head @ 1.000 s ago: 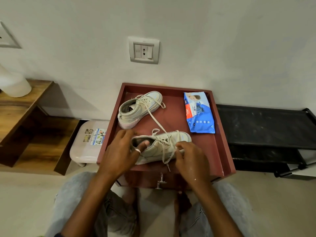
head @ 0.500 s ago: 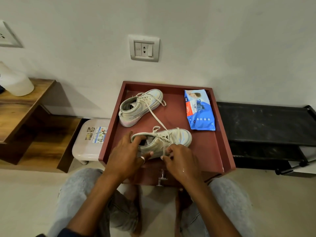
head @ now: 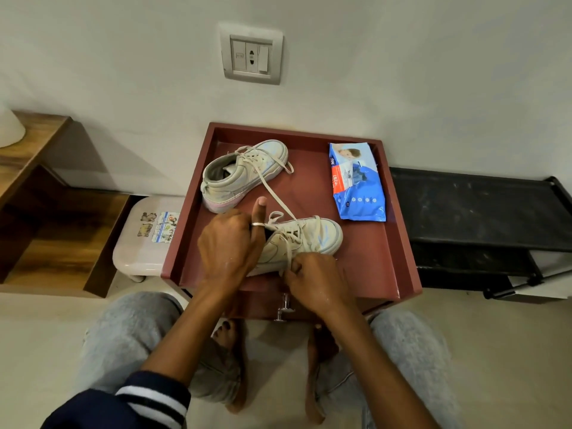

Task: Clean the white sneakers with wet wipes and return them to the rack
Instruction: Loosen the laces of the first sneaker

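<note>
Two white sneakers lie on a dark red table top (head: 380, 261). The near sneaker (head: 312, 236) points right; my left hand (head: 229, 246) grips its heel end, thumb raised, a ring on one finger. My right hand (head: 312, 280) pinches that shoe's lace at its near side. The far sneaker (head: 244, 174) lies behind, at the back left, and a long lace runs from it to the near one. A blue pack of wet wipes (head: 357, 184) lies at the back right of the table.
A black shoe rack (head: 476, 205) stands to the right of the table. A small white stool (head: 145, 239) sits at the left, beside a wooden shelf unit (head: 46, 193). A wall socket (head: 251, 54) is above. My knees and bare feet are below the table's front edge.
My left hand has closed further over the near sneaker's heel, with the thumb now raised. My right hand stays at the lace on the near side.
</note>
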The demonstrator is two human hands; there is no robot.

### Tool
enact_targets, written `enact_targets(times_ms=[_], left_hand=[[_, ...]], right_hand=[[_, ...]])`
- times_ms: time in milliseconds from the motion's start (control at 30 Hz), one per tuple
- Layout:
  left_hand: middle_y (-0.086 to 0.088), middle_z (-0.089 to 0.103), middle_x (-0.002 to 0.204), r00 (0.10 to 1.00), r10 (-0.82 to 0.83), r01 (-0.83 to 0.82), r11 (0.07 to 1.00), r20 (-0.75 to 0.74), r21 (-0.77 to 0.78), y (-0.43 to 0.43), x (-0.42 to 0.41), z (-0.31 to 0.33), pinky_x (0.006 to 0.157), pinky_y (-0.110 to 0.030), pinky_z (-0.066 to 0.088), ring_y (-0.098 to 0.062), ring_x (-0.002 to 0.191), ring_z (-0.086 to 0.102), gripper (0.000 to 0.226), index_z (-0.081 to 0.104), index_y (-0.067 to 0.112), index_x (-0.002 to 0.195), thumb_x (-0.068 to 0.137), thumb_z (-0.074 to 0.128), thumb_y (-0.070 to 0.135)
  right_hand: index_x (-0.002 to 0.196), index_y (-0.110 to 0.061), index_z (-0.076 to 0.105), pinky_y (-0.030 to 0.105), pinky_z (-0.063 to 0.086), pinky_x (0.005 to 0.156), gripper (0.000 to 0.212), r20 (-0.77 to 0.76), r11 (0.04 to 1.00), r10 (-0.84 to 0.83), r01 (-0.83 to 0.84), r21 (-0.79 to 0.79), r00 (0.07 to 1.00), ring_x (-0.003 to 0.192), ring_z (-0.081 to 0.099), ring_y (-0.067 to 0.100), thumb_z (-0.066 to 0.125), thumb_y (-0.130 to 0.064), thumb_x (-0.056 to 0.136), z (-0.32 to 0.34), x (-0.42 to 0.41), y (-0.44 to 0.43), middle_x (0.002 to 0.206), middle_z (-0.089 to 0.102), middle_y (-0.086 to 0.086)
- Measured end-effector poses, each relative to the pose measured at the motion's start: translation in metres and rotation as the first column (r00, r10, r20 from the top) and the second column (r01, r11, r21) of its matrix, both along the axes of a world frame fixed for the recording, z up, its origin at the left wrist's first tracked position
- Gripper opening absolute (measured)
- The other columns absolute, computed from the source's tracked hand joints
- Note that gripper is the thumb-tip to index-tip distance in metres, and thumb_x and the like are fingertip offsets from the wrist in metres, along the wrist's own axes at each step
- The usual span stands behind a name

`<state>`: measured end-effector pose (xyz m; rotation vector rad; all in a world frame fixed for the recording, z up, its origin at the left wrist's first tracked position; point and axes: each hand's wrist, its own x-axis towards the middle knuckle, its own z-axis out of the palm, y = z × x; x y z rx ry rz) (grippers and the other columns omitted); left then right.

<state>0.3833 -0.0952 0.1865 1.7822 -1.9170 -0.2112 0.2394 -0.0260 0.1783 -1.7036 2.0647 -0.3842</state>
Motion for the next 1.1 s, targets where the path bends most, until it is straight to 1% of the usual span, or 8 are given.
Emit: enact_targets(times_ms=[233, 367, 500, 700, 800, 867, 1000, 1100], left_hand=[[0.009, 0.056, 0.075, 0.984, -0.176, 0.173, 0.981, 0.025, 0.092, -0.003, 0.020, -0.001, 0.052, -0.029, 0.043, -0.017, 0.065, 0.056, 0.073, 0.057, 0.021, 0.067, 0.095, 0.018, 0.076], [0.019, 0.057, 0.098, 0.909, -0.410, 0.414, 0.865, -0.078, 0.282, -0.008, 0.040, -0.005, 0.065, -0.030, 0.052, -0.002, 0.084, 0.057, 0.059, 0.065, 0.033, 0.094, 0.075, 0.049, 0.087], [0.015, 0.052, 0.127, 0.857, -0.494, 0.514, 0.793, -0.149, 0.328, -0.010, 0.057, -0.010, 0.088, -0.034, 0.054, -0.011, 0.112, 0.057, 0.045, 0.070, 0.024, 0.110, 0.070, 0.089, 0.032], [0.002, 0.063, 0.121, 0.878, -0.474, 0.470, 0.830, -0.064, 0.299, -0.012, 0.059, -0.008, 0.080, -0.033, 0.053, -0.020, 0.105, 0.061, 0.033, 0.076, 0.018, 0.103, 0.070, 0.085, 0.018], [0.003, 0.063, 0.120, 0.881, -0.463, 0.470, 0.833, -0.098, 0.290, -0.010, 0.061, -0.008, 0.081, -0.035, 0.055, -0.020, 0.105, 0.062, 0.034, 0.076, 0.019, 0.104, 0.071, 0.085, 0.018], [0.004, 0.063, 0.120, 0.875, -0.468, 0.483, 0.828, -0.123, 0.285, -0.009, 0.062, -0.007, 0.083, -0.036, 0.056, -0.019, 0.105, 0.062, 0.035, 0.075, 0.019, 0.105, 0.072, 0.086, 0.020], [0.009, 0.063, 0.106, 0.860, -0.470, 0.510, 0.808, -0.199, 0.297, -0.011, 0.067, -0.001, 0.075, -0.013, 0.045, -0.009, 0.095, 0.058, 0.035, 0.075, 0.022, 0.101, 0.072, 0.090, 0.032], [0.014, 0.062, 0.101, 0.856, -0.443, 0.513, 0.792, -0.268, 0.330, -0.012, 0.072, 0.005, 0.074, -0.011, 0.042, 0.000, 0.093, 0.055, 0.035, 0.074, 0.026, 0.101, 0.071, 0.090, 0.034]], right_hand=[[0.093, -0.026, 0.063, 0.033, 0.052, 0.067, 0.011, -0.059, 0.978, -0.160, 0.150, -0.146, 0.985, 0.084, 0.063, 0.017, 0.067, -0.033, 0.086, 0.006, -0.030, -0.006, 0.095, 0.063, -0.005], [0.098, -0.021, 0.060, 0.031, 0.046, 0.065, 0.011, -0.118, 0.988, -0.105, 0.091, -0.122, 0.987, 0.086, 0.060, 0.022, 0.064, -0.027, 0.090, 0.004, -0.019, -0.007, 0.101, 0.058, -0.001], [0.095, -0.023, 0.068, 0.029, 0.049, 0.063, 0.009, -0.088, 0.986, -0.130, 0.119, -0.121, 0.988, 0.084, 0.062, 0.017, 0.064, -0.022, 0.087, 0.013, -0.025, -0.014, 0.098, 0.064, -0.003], [0.083, -0.026, 0.068, 0.029, 0.051, 0.071, 0.003, 0.078, 0.949, -0.166, 0.181, -0.259, 0.983, 0.081, 0.065, 0.012, 0.067, -0.027, 0.085, 0.073, -0.034, -0.078, 0.082, 0.070, -0.008], [0.110, -0.019, 0.070, 0.023, 0.050, 0.085, 0.025, 0.194, 0.930, -0.078, 0.141, -0.340, 0.978, 0.095, 0.066, 0.010, 0.065, -0.017, 0.086, 0.099, -0.024, -0.107, 0.106, 0.072, -0.005], [0.122, -0.018, 0.066, 0.020, 0.047, 0.089, 0.035, 0.212, 0.941, -0.041, 0.109, -0.320, 0.976, 0.097, 0.066, 0.008, 0.066, -0.015, 0.087, 0.105, -0.020, -0.107, 0.119, 0.069, -0.004], [0.093, -0.027, 0.072, 0.031, 0.054, 0.084, 0.008, 0.127, 0.971, -0.077, 0.103, -0.216, 0.989, 0.082, 0.066, 0.005, 0.068, -0.028, 0.086, 0.074, -0.020, -0.060, 0.090, 0.072, -0.011], [0.085, -0.026, 0.068, 0.030, 0.054, 0.073, 0.023, 0.134, 0.997, -0.079, 0.080, -0.004, 0.988, 0.075, 0.065, 0.005, 0.077, -0.045, 0.075, 0.041, -0.015, -0.016, 0.078, 0.069, -0.012]])
